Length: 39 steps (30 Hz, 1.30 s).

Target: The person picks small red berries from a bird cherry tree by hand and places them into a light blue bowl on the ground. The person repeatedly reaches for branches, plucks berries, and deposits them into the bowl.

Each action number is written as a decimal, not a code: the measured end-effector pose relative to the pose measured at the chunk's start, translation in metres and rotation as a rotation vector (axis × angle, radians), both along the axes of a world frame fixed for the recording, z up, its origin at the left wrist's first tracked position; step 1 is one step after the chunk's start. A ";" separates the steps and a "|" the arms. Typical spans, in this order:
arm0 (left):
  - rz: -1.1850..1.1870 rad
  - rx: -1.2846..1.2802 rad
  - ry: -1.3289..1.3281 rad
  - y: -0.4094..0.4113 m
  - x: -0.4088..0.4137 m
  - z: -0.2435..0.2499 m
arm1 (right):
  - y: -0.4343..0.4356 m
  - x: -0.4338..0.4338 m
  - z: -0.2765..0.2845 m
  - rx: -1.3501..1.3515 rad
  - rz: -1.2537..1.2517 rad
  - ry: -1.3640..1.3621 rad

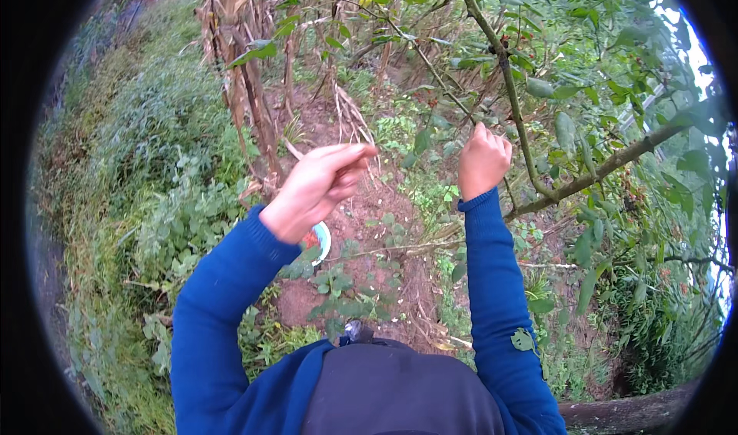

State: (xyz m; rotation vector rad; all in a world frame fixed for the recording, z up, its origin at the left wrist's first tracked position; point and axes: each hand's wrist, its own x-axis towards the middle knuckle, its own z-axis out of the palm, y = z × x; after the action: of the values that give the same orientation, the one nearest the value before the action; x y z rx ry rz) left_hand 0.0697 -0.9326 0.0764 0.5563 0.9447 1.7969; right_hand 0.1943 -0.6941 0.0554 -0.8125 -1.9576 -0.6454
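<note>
My right hand (485, 159) is closed around a thin thorny branch (438, 77) that runs up and to the left from the fist. Slightly blurred, my left hand (323, 184) hangs in the air to its left with the fingers curled and the thumb side uppermost. Whether anything lies inside those fingers cannot be made out. Small clusters of red berries (431, 102) show among the leaves beyond the right hand. Below my left wrist, on the ground, a pale blue-and-white bowl (326, 243) holds red berries (312, 239); my sleeve covers part of it.
A thicker branch (605, 175) crosses at the right, with a forked limb (510, 83) rising from it. Dry stalks (248, 89) stand at the upper left. Dense weeds (150, 147) cover the left side. A log (634, 407) lies at the lower right.
</note>
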 end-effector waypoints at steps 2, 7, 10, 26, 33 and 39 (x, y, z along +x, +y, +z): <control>0.000 -0.009 0.037 0.029 -0.002 -0.013 | -0.014 0.003 -0.006 0.020 0.046 -0.005; 0.124 0.039 -0.012 0.079 0.002 -0.029 | -0.040 0.019 -0.012 -0.010 0.117 -0.013; 0.156 0.029 -0.117 0.092 0.007 -0.035 | -0.053 0.028 -0.013 -0.128 0.103 -0.039; -0.023 0.050 0.118 0.114 -0.001 -0.023 | -0.037 0.053 -0.016 -0.045 0.069 -0.073; -0.058 0.011 0.104 0.121 0.003 -0.018 | -0.028 0.059 -0.017 -0.057 0.089 -0.082; -0.067 0.015 0.137 0.121 -0.005 -0.022 | -0.031 0.055 -0.016 -0.061 0.102 -0.083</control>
State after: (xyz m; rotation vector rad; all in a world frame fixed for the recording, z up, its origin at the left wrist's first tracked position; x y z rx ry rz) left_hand 0.0647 -0.8120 0.0543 0.7195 0.9945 1.7239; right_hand 0.2498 -0.7251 0.0392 -0.7275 -2.0881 -0.5690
